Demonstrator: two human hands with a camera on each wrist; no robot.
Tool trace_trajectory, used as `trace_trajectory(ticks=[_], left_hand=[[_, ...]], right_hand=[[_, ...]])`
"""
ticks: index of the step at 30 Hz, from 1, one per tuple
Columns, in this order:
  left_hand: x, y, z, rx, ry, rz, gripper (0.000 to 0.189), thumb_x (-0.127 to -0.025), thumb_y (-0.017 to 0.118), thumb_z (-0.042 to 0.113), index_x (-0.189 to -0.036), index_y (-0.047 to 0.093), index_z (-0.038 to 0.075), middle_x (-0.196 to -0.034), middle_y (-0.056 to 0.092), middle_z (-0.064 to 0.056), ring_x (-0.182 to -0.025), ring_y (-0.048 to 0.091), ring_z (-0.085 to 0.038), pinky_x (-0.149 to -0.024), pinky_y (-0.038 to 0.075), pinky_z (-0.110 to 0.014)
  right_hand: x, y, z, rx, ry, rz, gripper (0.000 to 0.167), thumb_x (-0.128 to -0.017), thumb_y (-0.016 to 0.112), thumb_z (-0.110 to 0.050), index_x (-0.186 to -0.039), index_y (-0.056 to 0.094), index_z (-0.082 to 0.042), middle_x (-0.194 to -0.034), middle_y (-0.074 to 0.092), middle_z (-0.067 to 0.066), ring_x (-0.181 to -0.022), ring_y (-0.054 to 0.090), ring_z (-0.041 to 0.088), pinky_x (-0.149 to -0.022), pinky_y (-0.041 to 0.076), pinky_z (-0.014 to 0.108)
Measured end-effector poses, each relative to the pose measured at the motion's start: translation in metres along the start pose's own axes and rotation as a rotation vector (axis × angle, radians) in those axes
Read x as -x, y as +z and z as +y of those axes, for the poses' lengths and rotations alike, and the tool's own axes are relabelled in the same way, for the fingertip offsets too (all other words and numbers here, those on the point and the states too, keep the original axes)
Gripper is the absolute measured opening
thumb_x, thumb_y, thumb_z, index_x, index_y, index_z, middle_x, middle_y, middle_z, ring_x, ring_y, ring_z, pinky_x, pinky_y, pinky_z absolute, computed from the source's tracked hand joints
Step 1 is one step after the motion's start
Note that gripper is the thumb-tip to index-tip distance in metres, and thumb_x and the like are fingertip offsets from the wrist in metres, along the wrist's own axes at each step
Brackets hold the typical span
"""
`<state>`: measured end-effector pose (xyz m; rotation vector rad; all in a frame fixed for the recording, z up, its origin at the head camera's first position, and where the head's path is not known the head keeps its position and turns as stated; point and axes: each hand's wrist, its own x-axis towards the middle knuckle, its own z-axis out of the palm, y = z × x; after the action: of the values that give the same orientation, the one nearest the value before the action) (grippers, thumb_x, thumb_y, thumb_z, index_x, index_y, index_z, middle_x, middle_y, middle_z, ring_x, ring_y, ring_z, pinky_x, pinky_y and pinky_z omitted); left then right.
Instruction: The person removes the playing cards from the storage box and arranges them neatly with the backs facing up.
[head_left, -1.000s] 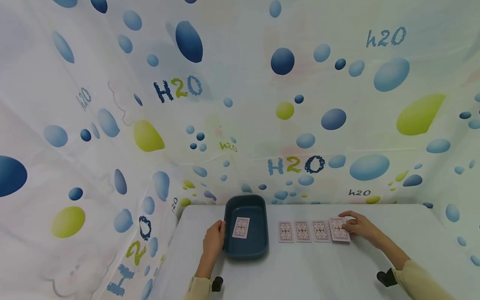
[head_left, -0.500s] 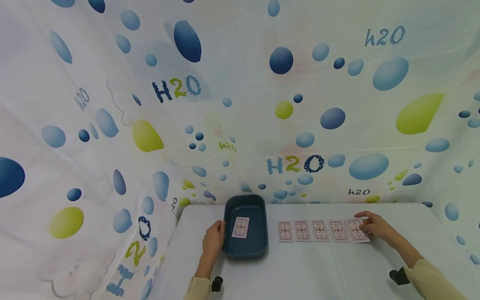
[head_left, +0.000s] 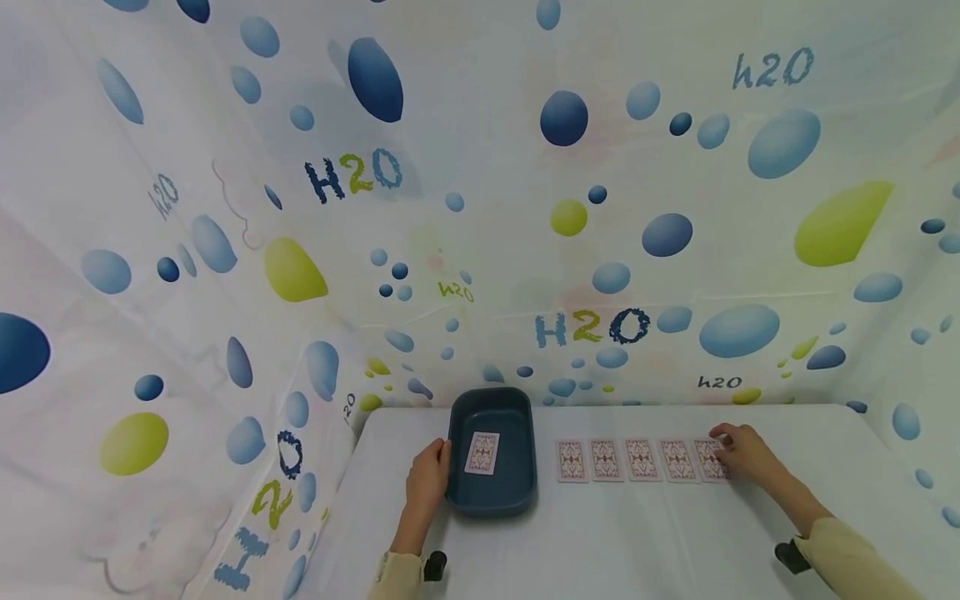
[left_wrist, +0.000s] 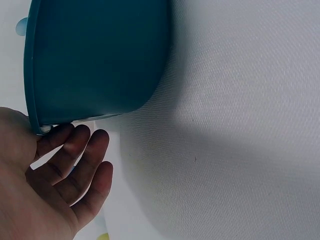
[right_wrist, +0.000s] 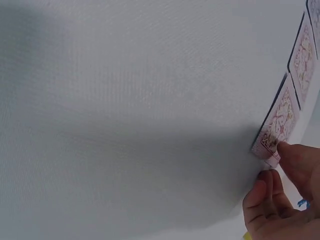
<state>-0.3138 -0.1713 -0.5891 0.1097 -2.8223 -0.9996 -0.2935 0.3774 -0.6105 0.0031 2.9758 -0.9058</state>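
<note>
On the tablecloth [head_left: 600, 542], the left hand [head_left: 427, 482] grips, fingers curled, a blue tray [head_left: 513, 487] holding one playing card [head_left: 482, 453], while the right hand [head_left: 746, 456], apparently pinching the rightmost face-down card [head_left: 707, 458], seems to be placing it, calling for gentle release.

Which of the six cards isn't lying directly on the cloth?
The leftmost card, the only one inside the blue tray; the other five lie in a row on the cloth.
</note>
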Motion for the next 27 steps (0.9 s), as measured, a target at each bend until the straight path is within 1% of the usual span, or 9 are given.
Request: trace_trajectory(ticks=[4,7,10,12,14,19,20,24,27], left_hand=[[-0.001,0.001,-0.001,-0.010,0.001,0.001,0.029,-0.107,0.048,0.027,-0.084,0.056,0.010,-0.070,0.046,-0.002,-0.063,0.043,-0.017,-0.055,0.032,-0.031],[-0.001,0.001,-0.003,-0.012,0.005,0.010,0.029,-0.107,0.048,0.027,-0.085,0.056,0.010,-0.071,0.046,-0.002,-0.063,0.043,-0.017,-0.055,0.032,-0.031],[-0.001,0.001,-0.003,-0.007,0.004,0.012,0.029,-0.107,0.048,0.027,-0.085,0.056,0.010,-0.071,0.046,-0.002,-0.063,0.044,-0.017,-0.055,0.033,-0.031],[-0.002,0.001,-0.004,-0.007,0.003,0.012,0.029,-0.107,0.049,0.027,-0.085,0.057,0.010,-0.071,0.047,-0.002,-0.063,0.044,-0.017,-0.055,0.033,-0.031],[-0.002,0.002,-0.004,-0.006,0.001,0.012,0.029,-0.107,0.049,0.027,-0.085,0.057,0.010,-0.071,0.047,-0.003,-0.063,0.044,-0.017,-0.055,0.033,-0.031],[-0.002,0.002,-0.004,-0.006,-0.003,0.017,0.029,-0.106,0.050,0.027,-0.083,0.056,0.011,-0.070,0.046,-0.002,-0.062,0.043,-0.017,-0.054,0.033,-0.031],[-0.002,0.002,-0.004,-0.007,0.008,0.020,0.029,-0.106,0.050,0.027,-0.083,0.056,0.011,-0.070,0.046,-0.002,-0.062,0.043,-0.017,-0.054,0.033,-0.031],[-0.002,0.002,-0.003,-0.006,0.022,0.024,0.029,-0.106,0.049,0.027,-0.083,0.056,0.011,-0.070,0.047,-0.002,-0.062,0.043,-0.017,-0.054,0.033,-0.031],[-0.001,0.001,-0.003,-0.008,0.011,0.027,0.029,-0.106,0.049,0.027,-0.083,0.056,0.011,-0.071,0.048,-0.002,-0.063,0.043,-0.017,-0.055,0.033,-0.031]], right_hand=[[0.000,-0.004,-0.005,0.019,0.011,0.001,0.032,-0.094,0.060,-0.006,-0.117,0.055,0.015,-0.104,0.059,0.032,-0.093,0.059,0.041,-0.081,0.050,0.054],[-0.001,-0.003,-0.013,0.067,-0.006,0.019,0.043,-0.096,0.060,-0.014,-0.124,0.051,0.017,-0.115,0.057,0.038,-0.106,0.057,0.052,-0.089,0.048,0.060],[0.000,0.003,-0.027,0.121,-0.043,0.044,0.056,-0.098,0.061,-0.025,-0.132,0.047,0.016,-0.130,0.051,0.042,-0.121,0.048,0.059,-0.098,0.041,0.066],[0.000,0.007,-0.041,0.143,-0.066,0.061,0.065,-0.098,0.061,-0.033,-0.137,0.044,0.015,-0.136,0.047,0.042,-0.126,0.043,0.060,-0.101,0.038,0.069],[0.000,0.011,-0.055,0.153,-0.087,0.071,0.069,-0.098,0.062,-0.037,-0.140,0.042,0.013,-0.139,0.044,0.041,-0.128,0.042,0.060,-0.102,0.037,0.069],[-0.002,0.021,-0.093,0.172,-0.153,0.077,0.071,-0.097,0.065,-0.033,-0.146,0.037,0.008,-0.143,0.044,0.038,-0.131,0.042,0.057,-0.104,0.038,0.066],[-0.003,0.023,-0.100,0.177,-0.164,0.076,0.071,-0.097,0.065,-0.033,-0.147,0.037,0.007,-0.144,0.044,0.037,-0.132,0.042,0.056,-0.105,0.039,0.065],[-0.006,0.032,-0.125,0.175,-0.232,0.080,0.068,-0.096,0.067,-0.030,-0.147,0.038,0.006,-0.143,0.045,0.035,-0.132,0.045,0.054,-0.104,0.041,0.063],[-0.010,0.042,-0.140,0.175,-0.293,0.083,0.066,-0.096,0.068,-0.028,-0.145,0.041,0.007,-0.141,0.048,0.034,-0.130,0.048,0.053,-0.103,0.043,0.061]])
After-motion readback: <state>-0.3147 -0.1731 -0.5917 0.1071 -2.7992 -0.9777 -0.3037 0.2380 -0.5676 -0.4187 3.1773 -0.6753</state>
